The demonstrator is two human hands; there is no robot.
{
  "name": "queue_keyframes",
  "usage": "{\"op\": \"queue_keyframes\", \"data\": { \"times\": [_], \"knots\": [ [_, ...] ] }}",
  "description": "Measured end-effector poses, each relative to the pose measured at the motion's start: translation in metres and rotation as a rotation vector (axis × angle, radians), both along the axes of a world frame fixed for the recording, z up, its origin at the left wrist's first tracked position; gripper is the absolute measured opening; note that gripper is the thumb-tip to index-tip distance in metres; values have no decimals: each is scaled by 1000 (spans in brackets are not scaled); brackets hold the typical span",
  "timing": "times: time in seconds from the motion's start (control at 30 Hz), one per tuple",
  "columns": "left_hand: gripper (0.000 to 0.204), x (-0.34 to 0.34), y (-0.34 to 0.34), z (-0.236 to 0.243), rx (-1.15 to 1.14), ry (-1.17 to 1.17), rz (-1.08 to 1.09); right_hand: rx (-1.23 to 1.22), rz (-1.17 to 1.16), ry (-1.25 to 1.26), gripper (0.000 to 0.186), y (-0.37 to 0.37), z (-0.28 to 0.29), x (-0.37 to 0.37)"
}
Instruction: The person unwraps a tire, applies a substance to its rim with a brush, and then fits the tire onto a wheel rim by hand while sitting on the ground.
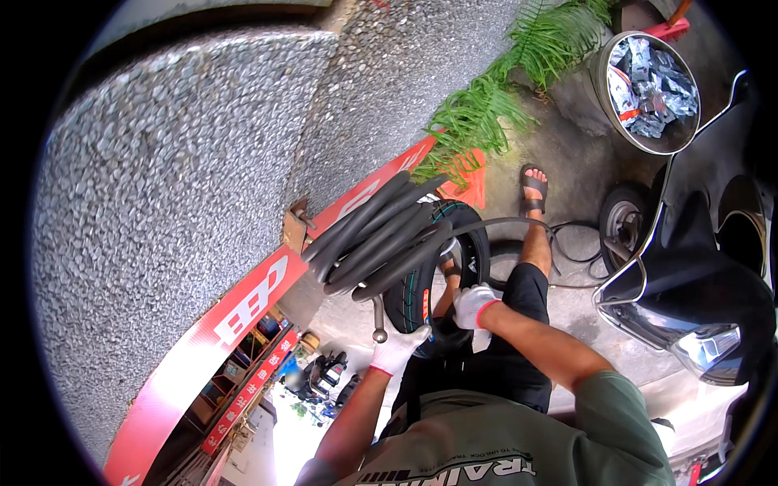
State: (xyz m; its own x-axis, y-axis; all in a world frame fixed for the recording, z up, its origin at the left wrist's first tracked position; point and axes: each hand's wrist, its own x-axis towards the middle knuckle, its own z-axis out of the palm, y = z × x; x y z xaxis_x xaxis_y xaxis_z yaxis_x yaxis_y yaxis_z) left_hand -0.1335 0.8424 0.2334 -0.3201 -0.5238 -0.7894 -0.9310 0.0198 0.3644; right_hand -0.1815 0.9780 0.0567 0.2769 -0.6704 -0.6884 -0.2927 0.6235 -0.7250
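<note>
A black motorcycle tire [480,243] with thin coloured lines on its tread stands upright in front of my legs. My right hand [472,307], in a white glove, is closed around the tire's near right edge. On its near left side, my left hand [399,348], also gloved in white, grips the tread, its fingers partly hidden. Thick black looped tubing [381,235] hangs between me and the tire and covers its upper left part. A metal hook rod [379,330] with a ball end sticks out below the loops, just above my left hand.
A red-and-white sign strip [251,308] runs along the pebbled wall [178,162] at left. At right stands a dark scooter [689,283]. A bucket [601,81] of silvery wrappers is at the far right, beside ferns [486,105]. A thin hose [575,283] lies on the floor.
</note>
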Motion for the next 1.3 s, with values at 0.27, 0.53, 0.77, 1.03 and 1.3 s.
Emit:
{"op": "queue_keyframes", "data": {
  "times": [0.27, 0.53, 0.77, 1.03, 1.3],
  "knots": [
    [119, 18, 7, 2, -75, 95, 20, 117, 140, 191, 76, -27, -46, 118],
    [111, 16, 11, 4, -5, 131, 37, 338, -874, -159, 60, 2, -52, 71],
    [107, 49, 9, -2, 30, 114, 197, 129, -1419, -418, 64, 100, 5, -219],
    [99, 64, 4, -33, 177, 164, 397, 115, -1615, 503, 61, 205, -94, -356],
    [100, 34, 14, 2, 28, 113, 431, 466, -1236, -991, 37, 36, -50, -41]
  ]
}}
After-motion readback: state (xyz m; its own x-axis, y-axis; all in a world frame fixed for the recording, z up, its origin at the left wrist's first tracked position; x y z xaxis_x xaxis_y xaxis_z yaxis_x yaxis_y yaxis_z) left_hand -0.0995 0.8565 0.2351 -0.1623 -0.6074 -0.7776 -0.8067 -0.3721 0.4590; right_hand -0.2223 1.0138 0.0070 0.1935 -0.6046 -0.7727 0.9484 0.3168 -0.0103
